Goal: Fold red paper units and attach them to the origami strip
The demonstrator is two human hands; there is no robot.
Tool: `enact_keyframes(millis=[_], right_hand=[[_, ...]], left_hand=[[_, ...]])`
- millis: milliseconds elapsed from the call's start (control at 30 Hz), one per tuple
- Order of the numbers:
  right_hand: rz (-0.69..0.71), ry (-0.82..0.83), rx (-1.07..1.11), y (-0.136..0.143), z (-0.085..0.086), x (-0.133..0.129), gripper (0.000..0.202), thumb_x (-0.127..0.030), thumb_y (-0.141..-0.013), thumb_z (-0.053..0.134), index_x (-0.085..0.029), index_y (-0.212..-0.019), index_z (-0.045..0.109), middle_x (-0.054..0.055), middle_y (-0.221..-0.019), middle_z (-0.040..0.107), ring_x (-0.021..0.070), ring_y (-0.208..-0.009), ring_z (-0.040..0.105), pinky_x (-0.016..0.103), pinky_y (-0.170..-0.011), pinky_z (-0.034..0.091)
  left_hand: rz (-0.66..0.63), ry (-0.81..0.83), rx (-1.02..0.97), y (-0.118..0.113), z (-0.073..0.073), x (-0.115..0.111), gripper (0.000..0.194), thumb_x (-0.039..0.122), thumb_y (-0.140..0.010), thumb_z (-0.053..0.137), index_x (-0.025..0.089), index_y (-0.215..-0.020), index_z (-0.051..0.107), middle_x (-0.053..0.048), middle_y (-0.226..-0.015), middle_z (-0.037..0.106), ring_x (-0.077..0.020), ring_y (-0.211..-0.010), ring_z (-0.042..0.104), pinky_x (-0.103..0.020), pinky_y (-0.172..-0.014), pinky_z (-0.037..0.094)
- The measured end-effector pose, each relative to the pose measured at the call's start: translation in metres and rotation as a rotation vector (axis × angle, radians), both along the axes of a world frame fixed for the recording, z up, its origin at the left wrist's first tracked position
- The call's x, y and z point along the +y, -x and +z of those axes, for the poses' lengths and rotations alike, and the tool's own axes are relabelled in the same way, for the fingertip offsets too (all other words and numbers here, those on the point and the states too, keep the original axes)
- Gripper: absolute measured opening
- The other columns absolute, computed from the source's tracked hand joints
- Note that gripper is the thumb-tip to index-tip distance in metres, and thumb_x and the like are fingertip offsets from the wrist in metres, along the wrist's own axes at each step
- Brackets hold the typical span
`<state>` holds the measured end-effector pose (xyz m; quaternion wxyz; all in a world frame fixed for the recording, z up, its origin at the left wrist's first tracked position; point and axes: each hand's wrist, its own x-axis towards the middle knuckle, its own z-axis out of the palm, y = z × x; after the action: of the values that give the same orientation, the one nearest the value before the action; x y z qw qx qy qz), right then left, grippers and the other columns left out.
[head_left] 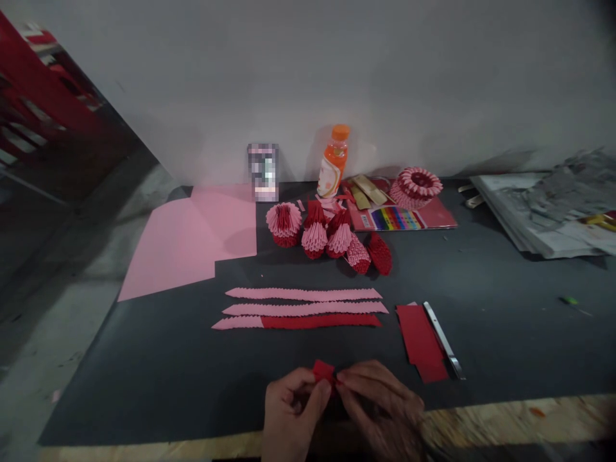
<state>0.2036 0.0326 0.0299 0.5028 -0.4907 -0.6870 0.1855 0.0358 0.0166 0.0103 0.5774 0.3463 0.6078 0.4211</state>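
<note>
Near the front edge, my left hand (297,405) pinches a small piece of red paper (323,370) between thumb and fingers. My right hand (378,399) is closed at the paper's right side, its fingertips on a small red bit. Beyond my hands lie two pink zigzag strips (303,295) and a third strip (320,321), pink on the left and red on the right. Right of them is a stack of red paper pieces (421,340) with a metal strip-like tool (443,340) along its side.
Folded red and pink paper pieces (315,239), an orange bottle (335,160), a pink ring-shaped piece (416,186) and a colour pack (397,218) stand at the back. Pink sheets (192,240) lie left; a paper pile (524,218) right.
</note>
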Motion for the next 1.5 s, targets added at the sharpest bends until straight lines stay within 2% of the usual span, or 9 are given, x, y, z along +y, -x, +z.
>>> enact_keyframes(millis=[233, 400, 600, 767, 967, 1100, 1233, 1400, 1500], right_hand=[[0.101, -0.249, -0.381, -0.021, 0.012, -0.002, 0.045, -0.029, -0.119, 0.044, -0.028, -0.1, 0.085, -0.004, -0.085, 0.094, 0.0125, -0.072, 0.09, 0.013, -0.082, 0.073], [0.209, -0.211, -0.511, -0.03, 0.011, -0.006, 0.051, -0.033, -0.121, 0.039, -0.031, -0.112, 0.089, -0.005, -0.102, 0.096, 0.0124, -0.085, 0.092, 0.012, -0.093, 0.071], [-0.037, -0.026, -0.123, -0.008, 0.001, 0.0, 0.047, -0.037, -0.115, 0.048, -0.035, -0.091, 0.089, -0.007, -0.078, 0.091, 0.0068, -0.067, 0.085, 0.013, -0.064, 0.057], [0.033, 0.217, 0.151, -0.002, -0.001, 0.001, 0.023, -0.036, -0.103, 0.074, -0.033, -0.084, 0.086, -0.006, -0.069, 0.086, 0.0083, -0.058, 0.083, 0.01, -0.06, 0.055], [0.03, 0.3, 0.189, -0.002, -0.006, -0.005, 0.013, -0.032, -0.094, 0.08, -0.033, -0.081, 0.084, -0.005, -0.068, 0.083, 0.0159, -0.054, 0.081, 0.017, -0.054, 0.066], [0.009, 0.311, 0.204, 0.002, -0.009, -0.004, 0.016, -0.036, -0.095, 0.079, -0.034, -0.08, 0.084, -0.006, -0.067, 0.083, 0.0146, -0.054, 0.081, 0.017, -0.054, 0.064], [-0.02, 0.308, 0.178, 0.007, -0.012, -0.009, 0.023, -0.04, -0.102, 0.074, -0.033, -0.082, 0.084, -0.007, -0.068, 0.085, 0.0107, -0.057, 0.082, 0.013, -0.057, 0.059], [0.0, 0.273, 0.106, 0.015, -0.018, -0.021, 0.014, -0.034, -0.095, 0.082, -0.032, -0.082, 0.076, -0.009, -0.066, 0.081, 0.0132, -0.05, 0.076, 0.018, -0.048, 0.062], [0.01, 0.249, 0.045, 0.015, -0.019, -0.024, 0.011, -0.029, -0.094, 0.08, -0.032, -0.086, 0.074, -0.008, -0.071, 0.082, 0.016, -0.054, 0.079, 0.022, -0.052, 0.067]], left_hand=[[-0.077, 0.072, -0.088, 0.009, -0.001, -0.002, 0.065, 0.084, -0.077, 0.086, 0.021, -0.062, 0.084, 0.001, -0.054, 0.066, -0.0111, -0.053, 0.046, -0.026, -0.059, 0.048], [-0.134, 0.083, -0.125, 0.014, -0.005, -0.006, 0.062, 0.083, -0.068, 0.091, 0.021, -0.072, 0.087, -0.002, -0.057, 0.071, -0.0146, -0.055, 0.057, -0.027, -0.06, 0.05], [-0.041, 0.08, -0.024, 0.012, -0.024, -0.017, 0.052, 0.074, -0.071, 0.094, 0.023, -0.073, 0.085, -0.004, -0.061, 0.08, -0.0163, -0.054, 0.066, -0.025, -0.056, 0.051], [0.061, -0.018, 0.091, 0.001, -0.011, -0.02, 0.044, 0.07, -0.079, 0.09, 0.027, -0.072, 0.087, -0.004, -0.066, 0.084, -0.0207, -0.06, 0.075, -0.027, -0.059, 0.059], [0.105, -0.192, 0.286, -0.005, 0.008, -0.018, 0.027, 0.058, -0.085, 0.087, 0.033, -0.073, 0.09, -0.001, -0.062, 0.086, -0.0229, -0.056, 0.079, -0.03, -0.058, 0.064], [0.092, -0.246, 0.259, -0.003, 0.0, -0.013, 0.023, 0.056, -0.087, 0.088, 0.035, -0.078, 0.093, -0.002, -0.068, 0.09, -0.025, -0.059, 0.084, -0.031, -0.06, 0.069], [0.099, -0.319, 0.208, 0.002, -0.011, -0.008, 0.038, 0.07, -0.087, 0.085, 0.035, -0.077, 0.094, -0.006, -0.077, 0.094, -0.0285, -0.069, 0.089, -0.035, -0.066, 0.074], [0.127, -0.205, 0.137, 0.003, -0.01, -0.005, 0.04, 0.065, -0.094, 0.081, 0.029, -0.083, 0.095, -0.005, -0.075, 0.091, -0.0252, -0.069, 0.085, -0.032, -0.067, 0.07], [0.14, -0.142, 0.138, 0.001, -0.007, -0.006, 0.042, 0.064, -0.094, 0.081, 0.028, -0.076, 0.091, -0.003, -0.071, 0.088, -0.0241, -0.067, 0.083, -0.03, -0.066, 0.068]])
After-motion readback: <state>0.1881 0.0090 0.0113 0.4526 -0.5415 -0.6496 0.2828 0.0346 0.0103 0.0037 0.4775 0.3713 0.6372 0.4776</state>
